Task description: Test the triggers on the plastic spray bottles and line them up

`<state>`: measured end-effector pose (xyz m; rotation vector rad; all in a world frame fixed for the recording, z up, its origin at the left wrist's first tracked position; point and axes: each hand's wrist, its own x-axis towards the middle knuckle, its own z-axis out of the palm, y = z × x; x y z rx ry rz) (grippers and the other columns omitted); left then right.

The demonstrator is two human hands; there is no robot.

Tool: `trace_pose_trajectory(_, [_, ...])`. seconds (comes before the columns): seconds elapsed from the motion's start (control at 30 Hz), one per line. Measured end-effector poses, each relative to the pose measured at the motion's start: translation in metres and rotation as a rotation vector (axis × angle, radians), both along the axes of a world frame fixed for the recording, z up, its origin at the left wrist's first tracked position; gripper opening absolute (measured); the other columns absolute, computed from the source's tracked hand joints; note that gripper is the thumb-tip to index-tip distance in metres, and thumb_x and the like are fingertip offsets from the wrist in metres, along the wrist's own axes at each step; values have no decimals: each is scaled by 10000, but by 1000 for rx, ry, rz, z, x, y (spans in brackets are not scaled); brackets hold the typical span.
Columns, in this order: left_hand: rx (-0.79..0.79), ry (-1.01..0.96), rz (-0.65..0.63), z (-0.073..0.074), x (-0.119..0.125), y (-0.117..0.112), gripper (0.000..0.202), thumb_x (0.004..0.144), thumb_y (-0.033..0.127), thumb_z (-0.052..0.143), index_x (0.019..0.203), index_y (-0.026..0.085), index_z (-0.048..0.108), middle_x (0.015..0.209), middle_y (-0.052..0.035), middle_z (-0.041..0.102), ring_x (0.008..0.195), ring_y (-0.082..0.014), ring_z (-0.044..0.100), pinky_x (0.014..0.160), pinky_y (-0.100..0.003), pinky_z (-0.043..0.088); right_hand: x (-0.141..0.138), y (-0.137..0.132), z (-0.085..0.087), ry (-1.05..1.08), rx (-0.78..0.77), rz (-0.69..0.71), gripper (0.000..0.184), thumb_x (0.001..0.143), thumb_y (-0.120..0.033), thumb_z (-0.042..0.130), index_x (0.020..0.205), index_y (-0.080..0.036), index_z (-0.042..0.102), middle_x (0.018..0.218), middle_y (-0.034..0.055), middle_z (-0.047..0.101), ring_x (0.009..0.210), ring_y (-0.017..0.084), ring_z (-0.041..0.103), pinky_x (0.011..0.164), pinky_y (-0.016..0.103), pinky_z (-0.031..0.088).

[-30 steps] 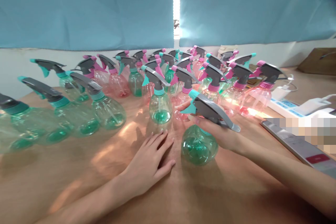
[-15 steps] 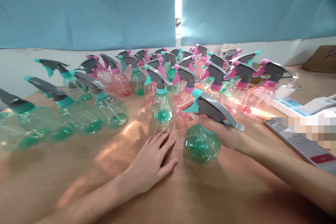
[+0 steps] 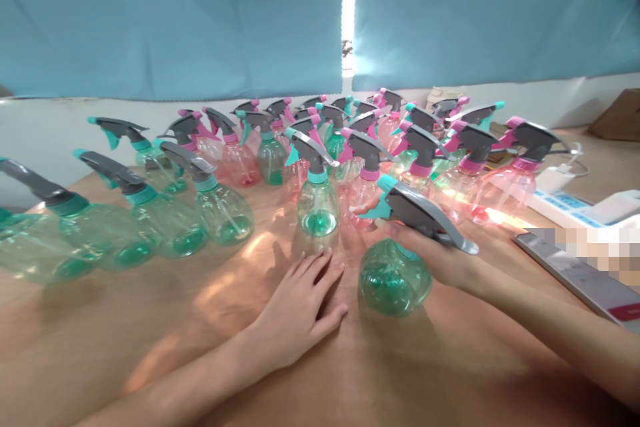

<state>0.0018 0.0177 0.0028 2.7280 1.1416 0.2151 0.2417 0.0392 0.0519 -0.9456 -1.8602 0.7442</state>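
Observation:
My right hand (image 3: 445, 259) is wrapped round the neck of a green spray bottle (image 3: 393, 283), under its grey head with the turquoise trigger. The bottle stands on the table or very close to it; its fingers are partly hidden behind the head. To its left, my left hand (image 3: 297, 310) lies palm down on the tabletop with the fingers apart, holding nothing. Just beyond those fingertips stands another green spray bottle (image 3: 319, 203) with some liquid at its bottom. A pink spray bottle (image 3: 370, 177) is behind my right fingers, partly covered.
Several green spray bottles (image 3: 173, 227) stand in a row at the left. Many pink and green ones crowd the back of the wooden table (image 3: 210, 340). At the right are a phone (image 3: 565, 273), a white power strip (image 3: 565, 207) and plugs. Blue curtains (image 3: 175, 20) hang behind.
The whole scene has shifted slightly to the right in the view. Both hands keep the same pose, with the right one still round the bottle's neck.

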Motion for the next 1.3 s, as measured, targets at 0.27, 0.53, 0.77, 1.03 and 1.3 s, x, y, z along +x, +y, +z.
trace_pose_trajectory(0.27, [12, -13, -7, -1, 0, 1, 525, 958, 412, 511, 1414, 165, 428, 1490, -133, 394, 1369, -312, 339, 1095, -499, 314, 0, -3, 7, -20, 18, -8, 158, 946, -270, 494, 794, -248, 455, 635, -65, 314, 535, 101, 278, 480, 268, 231])
trace_pose_trajectory(0.53, [35, -1, -22, -2, -1, 3, 530, 971, 420, 485, 1423, 152, 415, 1498, -142, 378, 1371, -309, 332, 1094, -504, 310, -1, -4, 11, -31, 72, -43, 338, 943, -310, 506, 682, -219, 313, 630, -59, 295, 575, 101, 264, 508, 271, 243])
trace_pose_trajectory(0.77, [51, -10, -30, -4, -2, 4, 522, 978, 433, 466, 1422, 162, 420, 1488, -132, 396, 1364, -308, 346, 1091, -501, 317, -2, -6, 14, 19, 29, 19, 308, 926, -305, 532, 685, -227, 358, 627, -60, 286, 539, 98, 270, 471, 264, 228])
trace_pose_trajectory(1.03, [41, -27, -20, -4, -2, 3, 516, 968, 419, 489, 1416, 171, 432, 1490, -125, 397, 1357, -320, 359, 1089, -503, 323, -2, -6, 16, 39, -99, 41, 161, 902, -334, 572, 1047, -282, 618, 720, -30, 498, 592, 120, 454, 653, 292, 464])
trace_pose_trajectory(1.3, [43, -44, -14, -4, -1, 3, 511, 963, 419, 489, 1412, 181, 429, 1485, -129, 399, 1348, -321, 371, 1082, -506, 327, 0, -2, 10, 61, -116, 68, 274, 892, -336, 588, 1160, -284, 612, 944, 6, 664, 840, 164, 605, 772, 314, 489])
